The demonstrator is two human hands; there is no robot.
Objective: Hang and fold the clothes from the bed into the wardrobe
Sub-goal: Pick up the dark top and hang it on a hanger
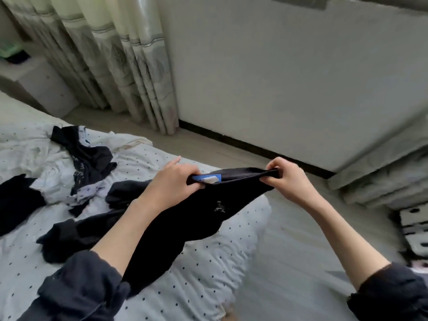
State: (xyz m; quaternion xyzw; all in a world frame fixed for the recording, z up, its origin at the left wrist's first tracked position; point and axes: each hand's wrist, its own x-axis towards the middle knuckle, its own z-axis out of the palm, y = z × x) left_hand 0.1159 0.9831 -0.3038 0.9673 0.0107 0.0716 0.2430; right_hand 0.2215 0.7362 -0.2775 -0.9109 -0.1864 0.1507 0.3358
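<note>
Leftmost, nightstand: a white nightstand (39, 89) is standing at the far left, with a green and a dark thing lying on top, too blurred to name.
Curtain: a pale patterned curtain (120, 61) is hanging down to the floor beside a plain wall (278, 77).
Bed: a white dotted bed cover (208, 262) is filling the lower left.
Clothes pile: dark and pale clothes (76, 172) are lying crumpled and mixed on the bed, left of the hands.
Left hand: the left hand (176, 179) is gripping one end of the black garment's top edge, fingers curled round the cloth, index finger pointing out.
Black garment: the black garment (196, 216) is being held stretched between both hands above the bed edge, its lower part drooping onto the cover; a blue and white label (209, 178) is showing just beside the left hand.
Right hand: the right hand (287, 181) is pinching the other end of that edge, fingers clenched on the cloth.
Far right: grey bedding (382, 181) is lying stacked in folds against the wall.
</note>
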